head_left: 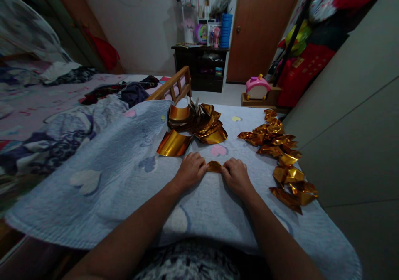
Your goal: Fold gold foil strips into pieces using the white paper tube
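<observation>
The left arm (140,219) and right arm (274,226) are slanting in toward the paper stack (213,126). Right of it, blue cloth (249,159) is showing, and folded gold pieces (288,174) are lying farther over, near the edge. Just this side of the stack, the left hand (190,170) and right hand (236,174) are pinching the ends of a small gold piece (214,166).
</observation>
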`<action>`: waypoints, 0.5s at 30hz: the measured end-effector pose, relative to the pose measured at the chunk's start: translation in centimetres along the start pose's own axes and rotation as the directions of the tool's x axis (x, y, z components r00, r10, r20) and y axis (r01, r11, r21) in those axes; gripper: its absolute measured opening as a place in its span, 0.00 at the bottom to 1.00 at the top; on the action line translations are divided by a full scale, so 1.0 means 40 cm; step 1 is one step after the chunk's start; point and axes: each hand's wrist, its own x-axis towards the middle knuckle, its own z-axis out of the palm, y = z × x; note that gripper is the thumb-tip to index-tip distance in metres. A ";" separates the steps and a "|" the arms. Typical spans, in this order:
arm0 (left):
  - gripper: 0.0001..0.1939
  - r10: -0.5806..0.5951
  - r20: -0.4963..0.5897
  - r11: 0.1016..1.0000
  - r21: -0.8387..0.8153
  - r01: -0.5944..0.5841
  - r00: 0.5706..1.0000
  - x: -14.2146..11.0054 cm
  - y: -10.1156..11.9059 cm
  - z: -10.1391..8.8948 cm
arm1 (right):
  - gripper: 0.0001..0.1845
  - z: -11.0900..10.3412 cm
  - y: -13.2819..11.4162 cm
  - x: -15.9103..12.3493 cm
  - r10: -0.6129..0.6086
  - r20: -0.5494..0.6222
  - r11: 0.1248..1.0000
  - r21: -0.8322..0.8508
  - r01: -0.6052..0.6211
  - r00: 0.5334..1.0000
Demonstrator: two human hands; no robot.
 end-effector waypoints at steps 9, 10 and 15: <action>0.12 -0.137 -0.039 0.990 0.038 0.138 0.990 -0.003 0.027 -0.006 | 0.10 0.004 -0.025 -0.002 0.086 -0.037 0.992 -0.090 -0.089 0.996; 0.12 -0.147 -0.045 0.988 0.036 0.149 0.988 -0.004 0.028 -0.007 | 0.09 0.005 -0.025 -0.003 0.090 -0.043 0.992 -0.089 -0.093 0.995; 0.10 -0.173 -0.020 0.985 0.009 0.173 0.985 -0.005 0.027 -0.003 | 0.06 0.010 -0.021 -0.006 0.092 -0.079 0.991 -0.087 -0.099 0.993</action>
